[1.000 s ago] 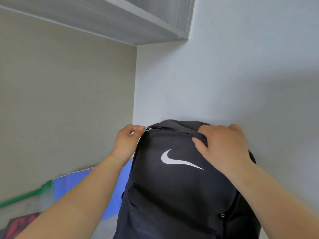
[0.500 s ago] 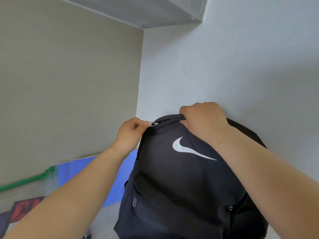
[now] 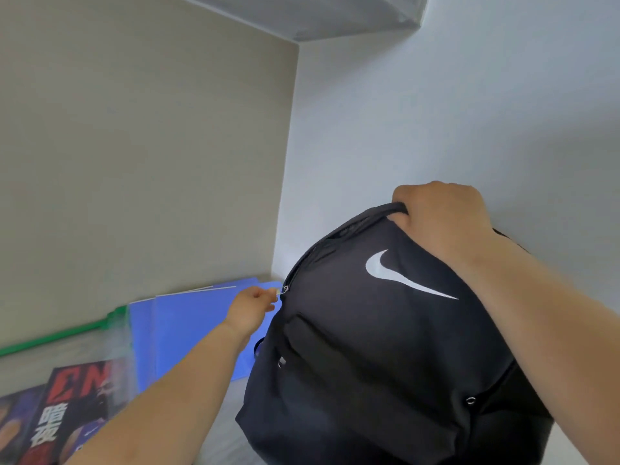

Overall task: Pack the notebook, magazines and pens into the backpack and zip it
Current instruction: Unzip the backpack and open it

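Note:
A black backpack [image 3: 385,347] with a white swoosh stands upright on the desk against the right wall. My left hand [image 3: 251,310] pinches the silver zipper pull [image 3: 284,290] on the bag's left side, below the top. My right hand [image 3: 443,226] grips the bag's top edge by the carry handle. The zipper track above the pull looks parted. A magazine [image 3: 67,411] with a red and black cover lies at the lower left, with a second one partly showing beside it. No pens can be seen.
Blue folders [image 3: 188,327] lie flat on the desk behind my left arm. A clear plastic folder with a green spine [image 3: 60,333] rests beside them. Beige wall at left, grey wall at right, a shelf [image 3: 335,15] overhead.
My left hand has dragged the zipper pull from the bag's top left corner down its left side. My right hand has shifted up to the top handle. The view has tilted down and left.

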A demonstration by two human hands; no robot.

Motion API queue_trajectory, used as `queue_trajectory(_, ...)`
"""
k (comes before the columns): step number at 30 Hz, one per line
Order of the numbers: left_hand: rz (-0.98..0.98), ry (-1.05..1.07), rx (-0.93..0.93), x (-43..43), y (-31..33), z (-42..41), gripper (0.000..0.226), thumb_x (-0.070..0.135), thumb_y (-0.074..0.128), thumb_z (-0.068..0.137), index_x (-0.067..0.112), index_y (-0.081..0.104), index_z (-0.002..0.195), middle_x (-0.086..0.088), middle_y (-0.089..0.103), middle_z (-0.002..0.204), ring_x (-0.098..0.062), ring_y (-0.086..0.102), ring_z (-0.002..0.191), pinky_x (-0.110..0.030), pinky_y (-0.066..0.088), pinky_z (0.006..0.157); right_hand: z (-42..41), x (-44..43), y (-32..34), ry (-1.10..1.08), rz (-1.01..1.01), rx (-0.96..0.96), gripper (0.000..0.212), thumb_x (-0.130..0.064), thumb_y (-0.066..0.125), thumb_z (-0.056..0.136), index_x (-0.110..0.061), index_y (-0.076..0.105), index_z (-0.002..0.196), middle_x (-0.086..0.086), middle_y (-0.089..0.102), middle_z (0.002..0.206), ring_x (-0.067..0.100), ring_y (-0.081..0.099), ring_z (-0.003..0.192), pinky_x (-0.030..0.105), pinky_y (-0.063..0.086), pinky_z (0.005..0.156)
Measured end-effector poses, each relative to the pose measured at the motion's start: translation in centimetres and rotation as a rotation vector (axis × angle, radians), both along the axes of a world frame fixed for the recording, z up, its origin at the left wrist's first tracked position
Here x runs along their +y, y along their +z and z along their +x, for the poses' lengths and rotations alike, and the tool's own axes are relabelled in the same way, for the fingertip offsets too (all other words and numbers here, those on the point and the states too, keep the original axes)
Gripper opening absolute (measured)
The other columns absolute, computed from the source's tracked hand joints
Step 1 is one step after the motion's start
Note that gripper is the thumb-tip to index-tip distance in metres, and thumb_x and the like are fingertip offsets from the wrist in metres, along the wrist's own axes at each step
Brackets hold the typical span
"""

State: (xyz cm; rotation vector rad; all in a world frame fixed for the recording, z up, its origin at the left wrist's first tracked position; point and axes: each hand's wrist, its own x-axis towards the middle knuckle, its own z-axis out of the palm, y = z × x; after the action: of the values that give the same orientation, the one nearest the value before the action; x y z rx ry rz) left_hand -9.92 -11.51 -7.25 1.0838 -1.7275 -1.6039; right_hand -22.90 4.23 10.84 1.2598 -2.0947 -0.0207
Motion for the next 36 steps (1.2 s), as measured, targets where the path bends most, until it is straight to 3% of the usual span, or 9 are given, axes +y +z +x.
queue_trajectory(3,-0.052,-0.041,0.070,-0.1,1.7,-1.3,0.030,0.021,0.042,0.094,0.015,0.049,0.066,-0.003,0.060,0.096,-0.018,0.057,0.086,-0.024,0.036,0.065,-1.0,0.6,1.1,-0.041,-0.125,0.042,0.021,-0.025,0.045,0.091,-0.009,0.058,0.094,0.012,0.060,0.074,0.027,0.040,0.066,0.027,0.021,0.051)
queue_trajectory(8,-0.128,0.026,0.123,-0.5,3.8,-3.4,0.033,0.016,0.046,0.092,0.014,0.044,0.059,-0.010,0.060,0.088,-0.022,0.058,0.083,-0.019,0.039,0.057,-0.9,0.8,1.6,-0.063,-0.189,0.022,0.020,-0.022,0.045,0.089,-0.009,0.059,0.095,0.003,0.042,0.060,0.029,0.042,0.065,0.026,0.019,0.047)
queue_trajectory(11,-0.198,-0.024,-0.068,-0.8,2.8,-3.3,0.019,0.024,0.048,0.091,0.008,0.057,0.085,-0.011,0.058,0.098,-0.027,0.056,0.094,-0.029,0.043,0.075,-0.2,1.2,0.9,0.018,-0.110,-0.292,0.020,-0.035,0.053,0.083,-0.021,0.060,0.095,-0.002,0.058,0.081,0.023,0.051,0.078,0.027,0.032,0.063)
queue_trajectory(13,-0.275,-0.006,-0.182,-0.5,2.2,-2.8,0.033,0.028,0.049,0.090,0.008,0.051,0.117,-0.009,0.055,0.117,-0.029,0.052,0.113,-0.036,0.041,0.097,0.0,1.9,1.0,0.066,-0.051,-0.619,0.015,-0.036,0.059,0.078,-0.027,0.058,0.090,-0.012,0.054,0.074,0.013,0.053,0.075,0.026,0.037,0.062)
queue_trajectory(17,-0.715,0.187,0.138,2.1,5.3,-2.1,0.029,0.022,0.057,0.086,0.011,0.057,0.113,-0.003,0.059,0.118,-0.023,0.054,0.110,-0.028,0.038,0.093,-1.1,4.5,1.3,0.172,-0.087,-0.988,0.002,-0.031,0.063,0.078,-0.029,0.061,0.078,-0.015,0.060,0.073,0.002,0.057,0.076,0.014,0.042,0.067)
queue_trajectory(20,-1.146,-0.093,0.233,5.5,9.4,-2.5,0.041,0.036,0.057,0.076,0.015,0.060,0.112,-0.002,0.063,0.114,-0.012,0.051,0.106,-0.023,0.026,0.098,-1.5,5.8,1.1,0.203,-0.124,-1.103,0.007,-0.028,0.062,0.080,-0.028,0.066,0.074,-0.013,0.066,0.082,0.002,0.061,0.079,0.015,0.045,0.070)
queue_trajectory(24,-1.487,-0.141,0.117,8.3,11.6,-4.3,0.038,0.022,0.064,0.073,0.009,0.063,0.109,-0.012,0.067,0.109,-0.031,0.060,0.103,-0.040,0.027,0.101,-1.6,6.4,0.6,0.216,-0.169,-1.149,0.015,-0.025,0.058,0.084,-0.029,0.067,0.072,-0.013,0.067,0.083,0.002,0.061,0.079,0.016,0.046,0.069)
queue_trajectory(30,-1.646,0.084,0.218,8.6,12.9,-4.9,0.006,0.011,0.070,0.065,0.008,0.067,0.061,-0.004,0.073,0.069,-0.022,0.068,0.068,-0.031,0.030,0.085,-1.9,6.7,-0.1,0.259,-0.279,-1.175,0.023,-0.018,0.056,0.086,-0.030,0.066,0.069,-0.014,0.066,0.076,-0.002,0.059,0.072,0.011,0.045,0.065)
queue_trajectory(36,-1.684,0.022,0.275,7.7,10.3,-1.0,0.018,0.009,0.056,0.072,0.003,0.062,0.057,-0.010,0.075,0.081,-0.015,0.052,0.087,-0.030,0.036,0.081,-2.4,5.9,-1.0,0.258,-0.534,-0.910,0.013,-0.014,0.056,0.086,-0.022,0.063,0.080,-0.018,0.056,0.069,-0.007,0.051,0.065,-0.007,0.037,0.051)
